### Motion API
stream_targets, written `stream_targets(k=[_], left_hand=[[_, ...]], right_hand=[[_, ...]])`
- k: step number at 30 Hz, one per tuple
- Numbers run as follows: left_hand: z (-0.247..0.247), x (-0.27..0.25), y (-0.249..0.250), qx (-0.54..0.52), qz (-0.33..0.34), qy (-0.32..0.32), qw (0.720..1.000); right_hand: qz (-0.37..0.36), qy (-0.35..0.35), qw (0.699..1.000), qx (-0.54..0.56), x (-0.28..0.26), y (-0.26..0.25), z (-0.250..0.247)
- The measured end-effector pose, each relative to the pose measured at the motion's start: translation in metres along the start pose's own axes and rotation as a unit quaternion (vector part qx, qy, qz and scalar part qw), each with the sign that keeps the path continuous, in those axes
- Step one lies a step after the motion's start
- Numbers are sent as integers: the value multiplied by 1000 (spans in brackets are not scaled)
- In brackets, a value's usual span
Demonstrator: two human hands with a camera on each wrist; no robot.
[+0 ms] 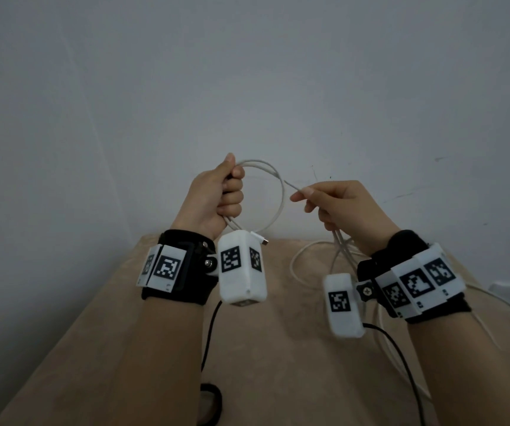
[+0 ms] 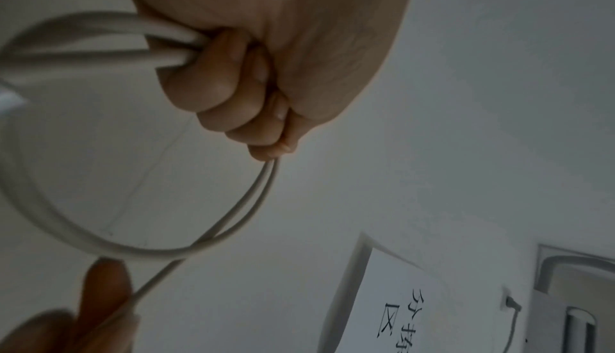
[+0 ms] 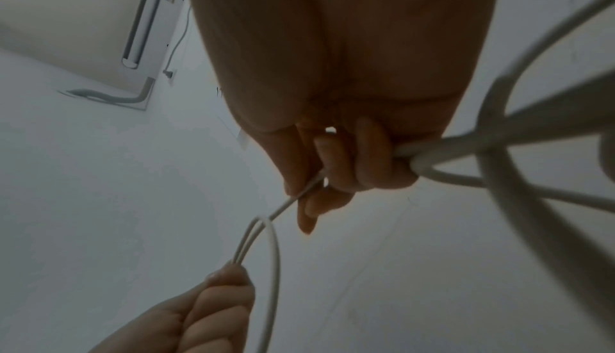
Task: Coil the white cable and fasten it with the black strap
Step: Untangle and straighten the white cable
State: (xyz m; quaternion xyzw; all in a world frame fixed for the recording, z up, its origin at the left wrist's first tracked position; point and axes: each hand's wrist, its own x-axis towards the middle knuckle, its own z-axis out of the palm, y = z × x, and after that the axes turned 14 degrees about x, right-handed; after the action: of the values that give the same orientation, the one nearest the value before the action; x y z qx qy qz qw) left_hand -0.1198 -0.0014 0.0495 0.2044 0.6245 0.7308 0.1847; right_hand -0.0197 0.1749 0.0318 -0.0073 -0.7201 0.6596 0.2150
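Left hand [image 1: 216, 195]: fisted round the loops of the white cable [image 1: 279, 192], raised above the beige surface [image 1: 161, 348].
Right hand [image 1: 345, 207]: pinches a strand beside the coil; slack trails onto the surface.
Black strap [image 1: 213, 404]: near edge of surface.
Writing: wall sign [image 2: 396, 306], Chinese characters, only "区" legible.
Room: plain pale wall [image 1: 247, 72].

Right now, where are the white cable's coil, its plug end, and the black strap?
white cable [image 1: 280, 192], head view: right side of the coiled loop.
plug [image 1: 261, 240], head view: connector body below the left hand [image 1: 213, 201].
black strap [image 1: 215, 401], head view: ring on the table's near edge.
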Motion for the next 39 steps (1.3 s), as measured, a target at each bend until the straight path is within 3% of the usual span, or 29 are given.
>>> stream_targets(k=[7, 15, 19, 23, 32, 39], left_hand=[[0, 0, 0, -2, 6, -8, 1000], [15, -1, 0, -32, -1, -44, 999], [14, -2, 0, -36, -25, -106, 993], [10, -7, 2, -17, -53, -159, 986], [13, -9, -5, 131, -44, -150, 979], [7, -12, -8, 71, -54, -181, 979]], right_hand=[[-44, 38, 998, -6, 2, 0, -4], [-19, -23, 1000, -9, 1, 2, 17], [-43, 11, 998, 50, 3, 2, 11], [-49, 10, 998, 36, 2, 1, 1], [-28, -26, 998, -43, 3, 2, -6], [-32, 9, 999, 3, 6, 3, -5]])
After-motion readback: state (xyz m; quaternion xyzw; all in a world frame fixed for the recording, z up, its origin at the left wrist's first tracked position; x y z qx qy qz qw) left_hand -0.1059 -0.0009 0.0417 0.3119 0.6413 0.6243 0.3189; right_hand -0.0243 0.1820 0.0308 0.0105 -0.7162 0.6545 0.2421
